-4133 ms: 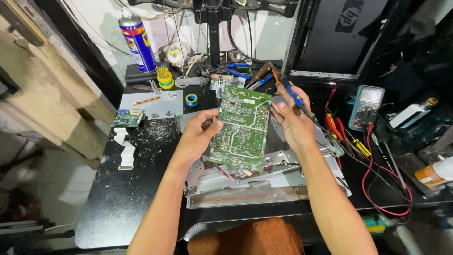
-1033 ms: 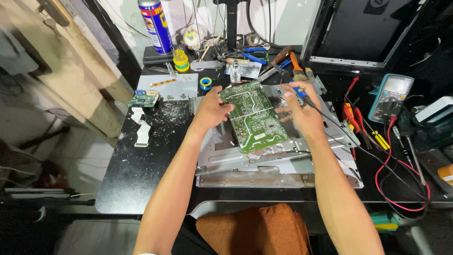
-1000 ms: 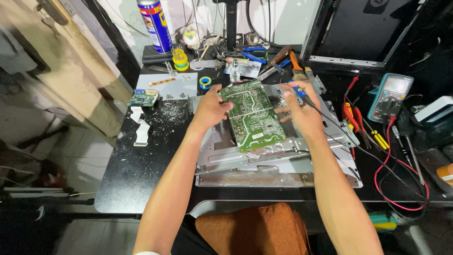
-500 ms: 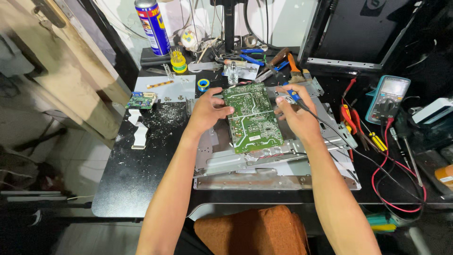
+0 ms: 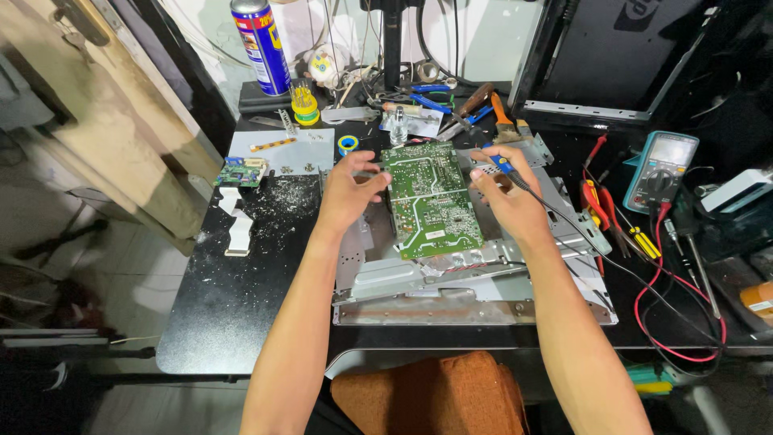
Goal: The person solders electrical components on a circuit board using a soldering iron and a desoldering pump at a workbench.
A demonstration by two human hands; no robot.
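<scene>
A green circuit board (image 5: 431,200) lies flat, solder side up, on a silver metal chassis (image 5: 451,282) on the black table. My left hand (image 5: 350,189) rests at the board's left edge, fingers spread and touching it. My right hand (image 5: 503,197) sits at the board's right edge and grips a blue-handled soldering iron (image 5: 501,163), whose black cord (image 5: 612,266) trails off to the right.
A blue spray can (image 5: 259,44), pliers and screwdrivers (image 5: 451,101) lie at the back. A multimeter (image 5: 662,171) with red leads is at the right, a small green board (image 5: 240,171) and white ribbon cables (image 5: 235,221) at the left. A dark monitor (image 5: 612,56) stands behind.
The board was held up tilted between both hands; it has been lowered flat onto the chassis. My left hand's fingers have loosened and spread at its edge.
</scene>
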